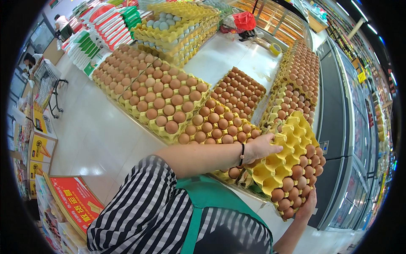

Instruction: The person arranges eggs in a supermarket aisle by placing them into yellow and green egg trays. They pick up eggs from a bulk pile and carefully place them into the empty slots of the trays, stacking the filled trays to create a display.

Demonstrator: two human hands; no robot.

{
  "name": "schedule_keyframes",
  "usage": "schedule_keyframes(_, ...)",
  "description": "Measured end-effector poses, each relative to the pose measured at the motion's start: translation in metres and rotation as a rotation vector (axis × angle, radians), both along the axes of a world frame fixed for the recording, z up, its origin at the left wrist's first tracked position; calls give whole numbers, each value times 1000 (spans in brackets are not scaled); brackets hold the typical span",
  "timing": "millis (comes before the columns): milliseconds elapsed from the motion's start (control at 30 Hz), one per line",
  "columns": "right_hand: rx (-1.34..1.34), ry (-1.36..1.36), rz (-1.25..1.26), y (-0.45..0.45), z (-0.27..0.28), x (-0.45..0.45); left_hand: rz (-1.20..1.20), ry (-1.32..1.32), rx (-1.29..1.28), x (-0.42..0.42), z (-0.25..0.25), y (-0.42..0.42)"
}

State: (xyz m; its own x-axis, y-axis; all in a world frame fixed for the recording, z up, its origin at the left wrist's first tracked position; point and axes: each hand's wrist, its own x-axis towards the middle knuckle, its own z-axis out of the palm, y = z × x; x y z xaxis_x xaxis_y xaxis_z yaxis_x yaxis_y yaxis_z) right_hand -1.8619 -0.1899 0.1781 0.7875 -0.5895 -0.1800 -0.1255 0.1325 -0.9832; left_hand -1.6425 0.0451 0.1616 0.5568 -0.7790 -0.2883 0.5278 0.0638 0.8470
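A yellow pulp egg tray (279, 158) is tilted at the right, in front of me. Its left part shows bare moulded cells, while brown eggs (297, 173) cover the right part. I cannot tell whether the bare part is a separate tray lying over the eggs. My left hand (261, 148), a dark bracelet on its wrist, grips the tray's left edge, its fingers partly hidden. At the lower right edge, beside the eggs, my right hand (307, 206) supports the same tray. Just left of it lies another tray of brown eggs (219, 123), partly covered by my left forearm.
More brown-egg trays stand left (152, 89), at centre (238, 92) and stacked right (299, 70). Pale eggs fill a tray stack (177, 35) farther back. A tape roll (275, 49) rests on the white table (253, 57). A freezer (336, 127) borders the right; a shopping cart (47, 82) stands left.
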Motion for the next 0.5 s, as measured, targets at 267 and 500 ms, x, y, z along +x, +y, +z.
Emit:
schedule_keyframes(267,-224,45,-10,45,39,25,103,101,-133,2,12,50)
schedule_keyframes(500,-363,-108,129,106,32,101,347,-62,-174,32,15,152)
